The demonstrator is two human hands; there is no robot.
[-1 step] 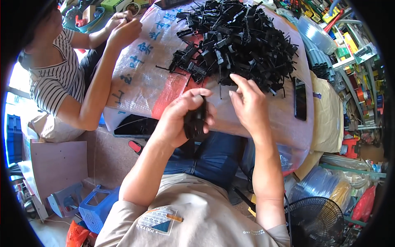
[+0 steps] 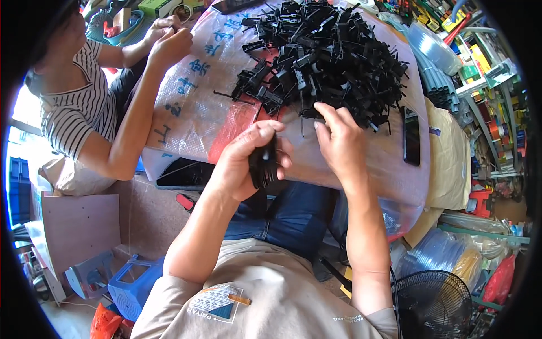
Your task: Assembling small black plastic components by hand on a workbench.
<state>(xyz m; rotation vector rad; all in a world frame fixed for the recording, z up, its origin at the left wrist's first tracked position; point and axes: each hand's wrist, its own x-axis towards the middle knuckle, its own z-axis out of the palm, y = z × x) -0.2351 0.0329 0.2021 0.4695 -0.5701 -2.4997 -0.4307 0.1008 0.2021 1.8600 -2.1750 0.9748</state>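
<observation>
My left hand (image 2: 245,155) is closed round a small black plastic part (image 2: 263,167), held upright above the near edge of the covered table. Its thumb lies over the top, and several slots or prongs show at the lower end. What kind of part it is, I cannot make out. To the right, my right hand (image 2: 342,141) has its thumb and forefinger apart, with nothing visible between them. Those fingertips are close to the near edge of a heap of black plastic parts (image 2: 333,62) with thin stems. Whether they touch the heap is unclear.
A woven plastic sheet (image 2: 186,121) with a red stripe covers the table. A black phone (image 2: 411,135) lies at its right edge. On the left sits a co-worker in a striped top (image 2: 68,124), both hands together. A black fan (image 2: 435,305) stands at lower right, a blue stool (image 2: 132,285) at lower left.
My left hand has turned the black part slightly, and its thumb has moved a little left. My right hand has shifted slightly left. The co-worker's hands have moved a little.
</observation>
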